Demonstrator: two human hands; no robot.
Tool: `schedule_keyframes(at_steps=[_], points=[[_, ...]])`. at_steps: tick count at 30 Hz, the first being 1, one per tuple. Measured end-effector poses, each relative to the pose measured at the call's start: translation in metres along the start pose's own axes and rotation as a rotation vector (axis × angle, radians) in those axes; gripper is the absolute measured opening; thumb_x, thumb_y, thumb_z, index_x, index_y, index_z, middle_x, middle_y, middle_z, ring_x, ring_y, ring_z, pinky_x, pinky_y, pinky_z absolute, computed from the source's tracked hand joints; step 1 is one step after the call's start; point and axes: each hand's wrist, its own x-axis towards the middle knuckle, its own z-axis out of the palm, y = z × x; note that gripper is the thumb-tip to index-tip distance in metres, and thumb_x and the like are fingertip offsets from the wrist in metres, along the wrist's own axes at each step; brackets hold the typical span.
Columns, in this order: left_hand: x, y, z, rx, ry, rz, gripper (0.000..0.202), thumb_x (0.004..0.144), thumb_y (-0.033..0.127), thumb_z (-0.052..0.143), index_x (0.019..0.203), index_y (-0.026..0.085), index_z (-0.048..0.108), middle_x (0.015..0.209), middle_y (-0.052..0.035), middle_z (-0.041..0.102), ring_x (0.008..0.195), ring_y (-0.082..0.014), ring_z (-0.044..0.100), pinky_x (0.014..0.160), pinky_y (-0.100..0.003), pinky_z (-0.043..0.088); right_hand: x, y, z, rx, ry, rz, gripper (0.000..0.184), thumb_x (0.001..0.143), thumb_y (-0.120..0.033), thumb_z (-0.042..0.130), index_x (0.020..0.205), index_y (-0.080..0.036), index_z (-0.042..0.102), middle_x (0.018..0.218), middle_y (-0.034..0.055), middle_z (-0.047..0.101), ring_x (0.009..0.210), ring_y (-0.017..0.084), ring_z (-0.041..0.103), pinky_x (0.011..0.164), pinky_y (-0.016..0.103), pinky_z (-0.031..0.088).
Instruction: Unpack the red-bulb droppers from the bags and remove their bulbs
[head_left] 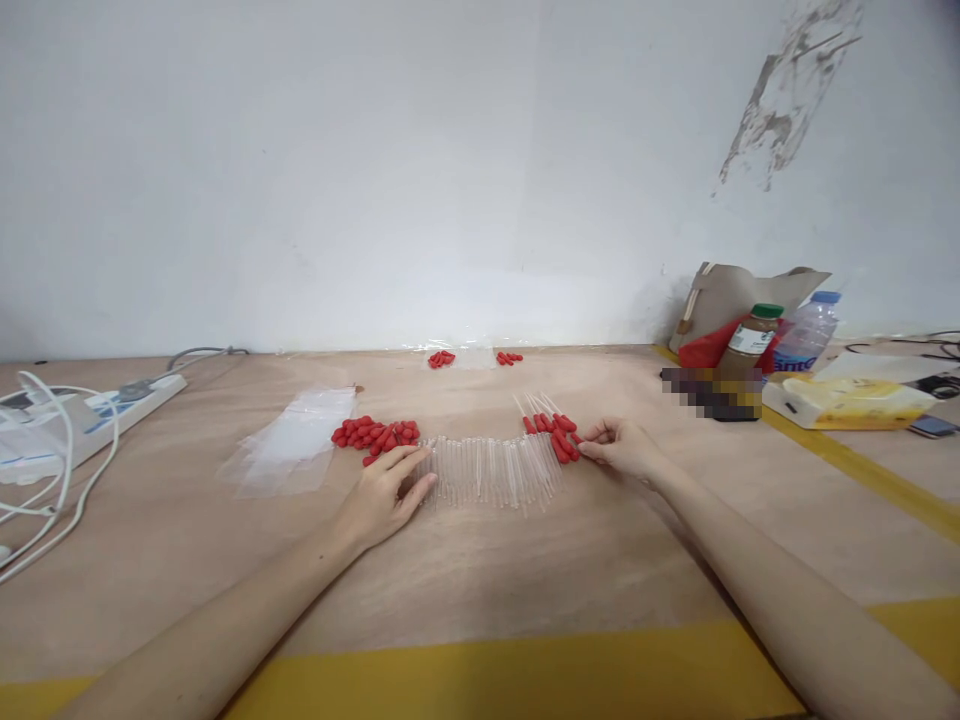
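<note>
A row of clear glass dropper tubes [491, 470] lies side by side on the wooden table [480, 570]. My left hand [384, 497] rests flat at the row's left end, fingers stretched out and touching the tubes. To its upper left sits a pile of loose red rubber bulbs [375, 434]. At the row's right end lie several droppers with red bulbs fitted [553, 430]. My right hand [621, 446] is closed in a pinch on one of these red bulbs.
An empty clear plastic bag [292, 450] lies left of the bulbs. Two small heaps of red bulbs [472, 358] sit by the wall. A power strip with white cables [82, 420] is far left. Bottles [780, 340], a paper bag and a tissue pack [847, 402] stand at the right.
</note>
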Motion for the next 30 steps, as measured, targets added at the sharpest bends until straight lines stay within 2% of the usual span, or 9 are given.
schedule_keyframes(at_steps=[5,9,17,21,25,30], points=[[0.0,0.003,-0.001,0.015,-0.018,0.031,0.031,0.081,0.036,0.051,0.102,0.015,0.061,0.105,-0.0104,0.061,0.095,-0.0207,0.059,0.084,-0.035,0.05,0.0,-0.002,0.003,0.012,-0.028,-0.009,0.018,0.062,-0.032,0.065,0.065,-0.015,0.059,0.052,-0.0016,0.057,0.044,0.007,0.046,0.039,0.017,0.033],[0.0,0.004,-0.003,0.02,-0.06,0.028,0.034,0.08,0.037,0.052,0.105,0.015,0.06,0.109,-0.0108,0.06,0.099,-0.0217,0.057,0.084,-0.036,0.05,-0.001,-0.006,-0.001,0.02,-0.034,0.022,0.022,0.066,-0.036,0.062,0.067,-0.013,0.062,0.05,-0.0005,0.056,0.043,0.007,0.046,0.039,0.018,0.034],[0.001,0.006,-0.007,-0.014,-0.131,0.02,0.039,0.08,0.037,0.052,0.112,0.016,0.056,0.112,-0.0104,0.057,0.102,-0.0221,0.053,0.086,-0.038,0.046,0.004,-0.006,-0.005,-0.049,0.063,0.074,0.02,0.068,-0.032,0.06,0.074,-0.013,0.061,0.051,0.0005,0.058,0.041,0.007,0.046,0.038,0.018,0.034],[0.002,0.006,-0.012,-0.021,-0.152,0.02,0.043,0.077,0.04,0.056,0.113,0.017,0.054,0.111,-0.0104,0.055,0.104,-0.0228,0.05,0.088,-0.039,0.044,0.012,-0.007,-0.003,-0.165,0.119,0.026,0.021,0.066,-0.034,0.061,0.071,-0.013,0.063,0.056,0.0023,0.061,0.044,0.008,0.048,0.04,0.019,0.033],[0.004,0.002,-0.018,-0.019,-0.189,0.036,0.048,0.073,0.046,0.059,0.115,0.021,0.054,0.112,-0.0097,0.054,0.103,-0.0248,0.049,0.087,-0.043,0.043,0.024,-0.016,0.0,-0.294,0.181,-0.057,0.021,0.064,-0.037,0.061,0.068,-0.017,0.065,0.062,0.0018,0.064,0.056,0.012,0.054,0.047,0.02,0.035],[0.001,0.001,-0.017,0.001,-0.251,0.099,0.07,0.062,0.056,0.064,0.12,0.02,0.051,0.122,-0.0136,0.05,0.112,-0.0315,0.044,0.092,-0.051,0.038,0.034,-0.029,0.008,-0.419,0.201,-0.099,0.019,0.064,-0.038,0.06,0.063,-0.019,0.064,0.064,0.0011,0.064,0.063,0.014,0.057,0.051,0.021,0.036]])
